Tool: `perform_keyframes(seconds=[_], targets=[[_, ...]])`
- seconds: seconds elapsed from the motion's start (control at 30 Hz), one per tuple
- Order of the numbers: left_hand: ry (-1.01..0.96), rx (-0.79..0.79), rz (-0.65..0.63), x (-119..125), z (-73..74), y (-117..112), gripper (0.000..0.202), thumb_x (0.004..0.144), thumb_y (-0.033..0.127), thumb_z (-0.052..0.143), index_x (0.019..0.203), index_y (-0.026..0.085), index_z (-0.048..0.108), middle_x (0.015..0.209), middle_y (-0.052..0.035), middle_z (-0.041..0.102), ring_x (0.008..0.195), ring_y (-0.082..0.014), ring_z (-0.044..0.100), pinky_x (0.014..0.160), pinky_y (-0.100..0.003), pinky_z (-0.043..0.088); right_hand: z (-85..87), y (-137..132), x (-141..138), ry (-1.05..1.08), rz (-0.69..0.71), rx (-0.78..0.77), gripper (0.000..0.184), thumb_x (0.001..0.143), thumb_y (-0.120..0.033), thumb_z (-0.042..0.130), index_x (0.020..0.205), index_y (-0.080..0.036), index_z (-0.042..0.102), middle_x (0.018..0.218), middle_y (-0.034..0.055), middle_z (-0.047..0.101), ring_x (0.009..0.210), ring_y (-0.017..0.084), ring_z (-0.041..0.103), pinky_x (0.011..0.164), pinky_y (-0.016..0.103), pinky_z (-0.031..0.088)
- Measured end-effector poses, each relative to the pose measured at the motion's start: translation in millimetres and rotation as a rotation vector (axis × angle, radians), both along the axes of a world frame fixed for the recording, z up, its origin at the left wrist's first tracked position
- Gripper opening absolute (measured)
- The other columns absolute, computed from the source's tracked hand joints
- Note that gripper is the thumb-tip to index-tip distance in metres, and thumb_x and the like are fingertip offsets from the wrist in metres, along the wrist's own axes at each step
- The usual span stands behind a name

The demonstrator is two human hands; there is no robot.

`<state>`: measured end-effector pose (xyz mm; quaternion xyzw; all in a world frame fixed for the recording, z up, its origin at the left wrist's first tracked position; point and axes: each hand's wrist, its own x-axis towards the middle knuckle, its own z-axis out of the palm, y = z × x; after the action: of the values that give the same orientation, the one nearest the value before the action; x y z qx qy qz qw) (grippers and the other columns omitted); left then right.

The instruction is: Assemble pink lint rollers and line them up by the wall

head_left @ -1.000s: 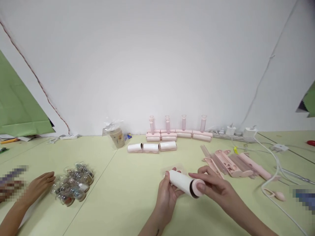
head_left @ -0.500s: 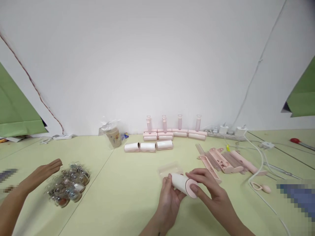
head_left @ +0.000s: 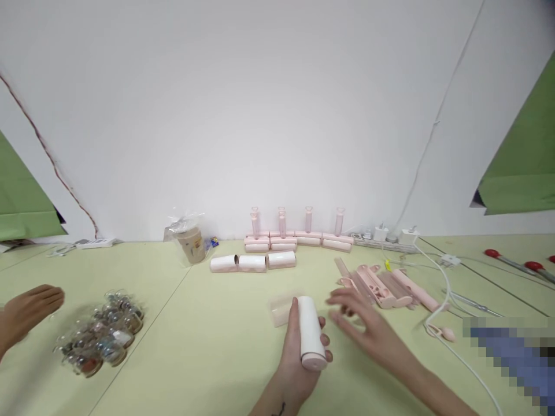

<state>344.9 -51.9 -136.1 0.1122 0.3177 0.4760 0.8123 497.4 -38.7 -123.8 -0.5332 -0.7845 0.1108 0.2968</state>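
Observation:
My left hand (head_left: 299, 358) is wrapped round a white lint roller roll (head_left: 310, 326), held tilted with its pink end cap toward me. Just to the right, my right hand (head_left: 368, 329) is off the roll, its fingers apart and curled, with nothing seen in them. Beyond that hand lies a pile of pink plastic parts (head_left: 375, 286), half-round shells and clear covers among them. A clear curved cover (head_left: 281, 309) lies on the table behind the held roll, partly hidden by my left hand.
Three white rolls (head_left: 252, 264) lie in a row, with pink lint rollers (head_left: 284, 244) behind them along the wall. Small glass jars (head_left: 102, 335) cluster at left near another person's hand (head_left: 32, 315). A bagged cup (head_left: 191, 242), white cables (head_left: 446, 289) and red-handled tools (head_left: 511, 257) are also here.
My right hand has let go of the roll's pink end and moved right toward the pink parts. My left hand has turned the roll more upright. The other person's hand has moved left.

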Motion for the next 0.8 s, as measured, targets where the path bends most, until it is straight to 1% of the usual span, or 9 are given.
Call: perform_keyframes(seconds=[0.03, 0.1, 0.17, 0.23, 0.3, 0.4, 0.53, 0.63, 0.8], targets=[[0.026, 0.024, 0.036, -1, -0.5, 1, 0.040, 0.072, 0.054, 0.053, 0.083, 0.016, 0.050, 0.070, 0.0016, 0.053, 0.040, -0.0052, 0.044, 0.033, -0.017, 0.034, -1.9, 12, 10, -0.017, -0.142, -0.038, 0.029, 0.083, -0.045, 0.039, 0.092, -0.025, 0.058, 0.104, 0.0077, 0.060, 0.084, 0.023, 0.060, 0.066, 0.034, 0.048], [0.101, 0.083, 0.083, -5, -1.1, 1, 0.041, 0.073, 0.057, 0.050, 0.084, 0.017, 0.049, 0.073, 0.0016, 0.052, 0.040, -0.0053, 0.044, 0.032, -0.018, 0.035, -10.3, 32, 31, -0.041, -0.281, -0.087, 0.025, 0.077, -0.042, 0.045, 0.077, -0.022, 0.060, 0.077, 0.0095, 0.064, 0.071, 0.027, 0.060, 0.054, 0.035, 0.044], [0.167, 0.152, 0.125, -10, -0.7, 0, 0.041, 0.075, 0.059, 0.045, 0.087, 0.020, 0.047, 0.076, 0.0016, 0.052, 0.040, -0.0058, 0.044, 0.031, -0.019, 0.035, -23.0, 44, 48, -0.049, -0.351, -0.146, 0.019, 0.071, -0.038, 0.051, 0.063, -0.022, 0.056, 0.051, 0.0051, 0.057, 0.056, 0.028, 0.058, 0.047, 0.034, 0.040], [0.201, 0.199, 0.175, -13, 1.0, -2, 0.040, 0.076, 0.059, 0.043, 0.094, 0.024, 0.044, 0.076, 0.0023, 0.052, 0.041, -0.0067, 0.045, 0.032, -0.019, 0.036, -35.8, 46, 58, -0.026, -0.372, -0.216, 0.021, 0.069, -0.038, 0.050, 0.054, -0.023, 0.049, 0.042, 0.0019, 0.053, 0.046, 0.025, 0.055, 0.043, 0.032, 0.037], [0.230, 0.235, 0.219, -13, 3.3, -2, 0.040, 0.077, 0.059, 0.041, 0.102, 0.028, 0.040, 0.075, 0.0029, 0.051, 0.042, -0.0074, 0.045, 0.032, -0.019, 0.037, -44.1, 42, 59, 0.039, -0.342, -0.274, 0.023, 0.069, -0.041, 0.047, 0.054, -0.023, 0.044, 0.046, 0.0023, 0.057, 0.044, 0.022, 0.055, 0.042, 0.032, 0.040], [0.280, 0.266, 0.289, -11, 5.3, -2, 0.040, 0.078, 0.059, 0.039, 0.108, 0.033, 0.036, 0.071, 0.0042, 0.050, 0.041, -0.0077, 0.046, 0.036, -0.020, 0.041, -44.2, 26, 45, 0.176, -0.249, -0.315, 0.028, 0.072, -0.050, 0.039, 0.072, -0.022, 0.045, 0.066, 0.0056, 0.064, 0.056, 0.020, 0.060, 0.047, 0.030, 0.047], [0.326, 0.252, 0.381, -7, 4.5, -3, 0.039, 0.079, 0.058, 0.038, 0.109, 0.033, 0.035, 0.069, 0.0050, 0.050, 0.042, -0.0082, 0.050, 0.043, -0.023, 0.045, -28.2, -11, -1, 0.479, -0.158, -0.333, 0.039, 0.080, -0.054, 0.033, 0.100, -0.024, 0.048, 0.090, 0.0058, 0.064, 0.076, 0.020, 0.061, 0.059, 0.028, 0.051], [0.337, 0.244, 0.436, -4, 4.0, -7, 0.039, 0.079, 0.056, 0.040, 0.109, 0.030, 0.037, 0.070, 0.0039, 0.051, 0.050, -0.0103, 0.056, 0.048, -0.022, 0.046, -16.5, -38, -41, 0.751, -0.129, -0.309, 0.036, 0.083, -0.051, 0.036, 0.106, -0.027, 0.048, 0.095, 0.0041, 0.061, 0.082, 0.020, 0.057, 0.064, 0.027, 0.051], [0.314, 0.255, 0.419, -1, 5.6, -13, 0.043, 0.079, 0.058, 0.038, 0.112, 0.029, 0.037, 0.069, 0.0017, 0.053, 0.063, -0.0147, 0.059, 0.052, -0.022, 0.046, -12.9, -54, -76, 0.900, -0.096, -0.332, 0.040, 0.086, -0.048, 0.033, 0.117, -0.024, 0.041, 0.107, 0.0073, 0.053, 0.094, 0.021, 0.052, 0.069, 0.030, 0.051]])
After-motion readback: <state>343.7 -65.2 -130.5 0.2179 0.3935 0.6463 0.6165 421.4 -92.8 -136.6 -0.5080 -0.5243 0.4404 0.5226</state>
